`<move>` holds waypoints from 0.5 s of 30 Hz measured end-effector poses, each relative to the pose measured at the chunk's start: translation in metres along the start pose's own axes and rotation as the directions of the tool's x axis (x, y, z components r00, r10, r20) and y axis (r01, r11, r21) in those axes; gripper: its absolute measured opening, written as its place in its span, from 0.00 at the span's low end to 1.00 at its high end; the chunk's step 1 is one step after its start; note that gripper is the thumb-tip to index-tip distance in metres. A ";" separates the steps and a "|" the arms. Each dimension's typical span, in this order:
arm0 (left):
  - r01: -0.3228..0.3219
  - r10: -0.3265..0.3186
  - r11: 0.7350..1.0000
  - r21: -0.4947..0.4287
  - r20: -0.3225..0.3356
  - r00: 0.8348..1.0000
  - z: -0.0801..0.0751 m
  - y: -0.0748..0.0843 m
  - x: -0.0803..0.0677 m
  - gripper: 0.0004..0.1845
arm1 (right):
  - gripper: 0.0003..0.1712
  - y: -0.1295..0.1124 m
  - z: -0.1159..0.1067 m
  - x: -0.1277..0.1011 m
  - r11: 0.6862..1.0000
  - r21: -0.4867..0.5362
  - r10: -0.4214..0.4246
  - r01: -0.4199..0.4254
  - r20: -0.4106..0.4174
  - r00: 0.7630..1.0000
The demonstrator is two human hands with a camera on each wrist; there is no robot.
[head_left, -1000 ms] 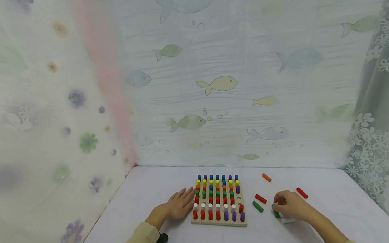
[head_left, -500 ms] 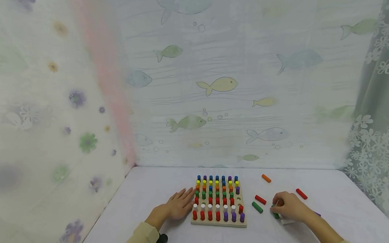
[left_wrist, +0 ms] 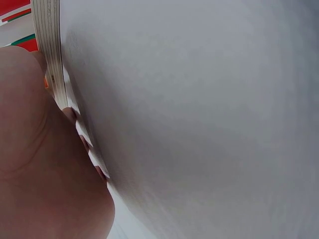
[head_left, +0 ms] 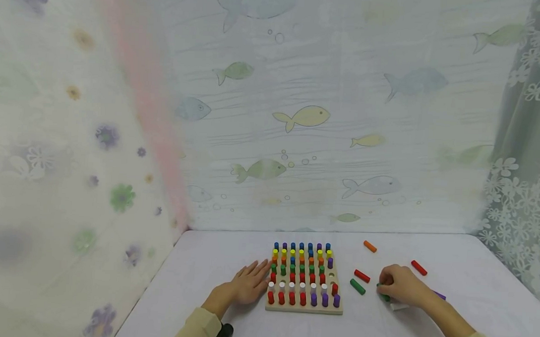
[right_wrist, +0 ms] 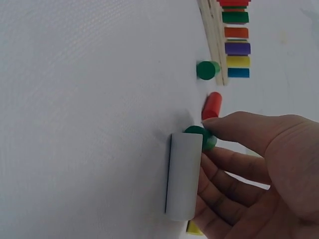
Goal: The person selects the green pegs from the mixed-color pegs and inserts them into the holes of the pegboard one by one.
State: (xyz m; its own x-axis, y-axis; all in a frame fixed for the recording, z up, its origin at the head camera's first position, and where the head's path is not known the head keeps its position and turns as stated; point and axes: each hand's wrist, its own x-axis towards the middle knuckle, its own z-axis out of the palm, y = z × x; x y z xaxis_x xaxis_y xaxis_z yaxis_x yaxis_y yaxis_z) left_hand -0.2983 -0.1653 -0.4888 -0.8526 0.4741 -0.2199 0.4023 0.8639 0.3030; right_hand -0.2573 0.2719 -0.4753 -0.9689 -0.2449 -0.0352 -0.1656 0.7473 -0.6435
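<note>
A wooden peg board (head_left: 304, 308) filled with coloured pegs lies at the middle of the white table (head_left: 213, 256). My left hand (head_left: 248, 283) rests flat on the table, its fingers straight against the board's left edge (left_wrist: 50, 55). To the right of the board my right hand (head_left: 388, 286) is curled over a lying green peg (right_wrist: 199, 137). Its thumb and a fingertip (right_wrist: 212, 122) close on that peg. A white peg (right_wrist: 183, 177) lies against the other fingers, and a yellow peg (right_wrist: 194, 229) sits under the hand.
Loose pegs lie right of the board: an orange one (head_left: 370, 246), a red one (head_left: 361, 276), a green one (head_left: 357, 286), another red (head_left: 419, 267) and a purple one (head_left: 439, 295). Fish-print and floral curtains close in the table at the back and both sides.
My right hand has shifted slightly left and closed tighter over the green peg, uncovering the purple peg behind the wrist. The left hand and board have not moved.
</note>
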 end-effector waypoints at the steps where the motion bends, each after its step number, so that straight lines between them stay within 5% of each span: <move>1: 0.000 0.000 1.000 -0.001 0.000 1.000 0.000 0.000 0.000 0.33 | 0.06 0.001 0.000 0.000 1.000 0.000 0.000 0.000 -0.001 1.000; 15: -0.001 0.001 1.000 0.014 -0.004 1.000 0.000 -0.001 0.001 0.33 | 0.07 0.004 -0.008 0.001 1.000 0.011 0.022 -0.022 -0.029 0.999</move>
State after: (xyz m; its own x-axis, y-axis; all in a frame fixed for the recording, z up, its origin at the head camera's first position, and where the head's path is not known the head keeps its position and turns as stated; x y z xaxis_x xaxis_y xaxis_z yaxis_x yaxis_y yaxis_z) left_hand -0.2994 -0.1653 -0.4892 -0.8533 0.4744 -0.2163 0.4079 0.8659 0.2897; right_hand -0.2601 0.2798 -0.4722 -0.9773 -0.2102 -0.0273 -0.1422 0.7454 -0.6513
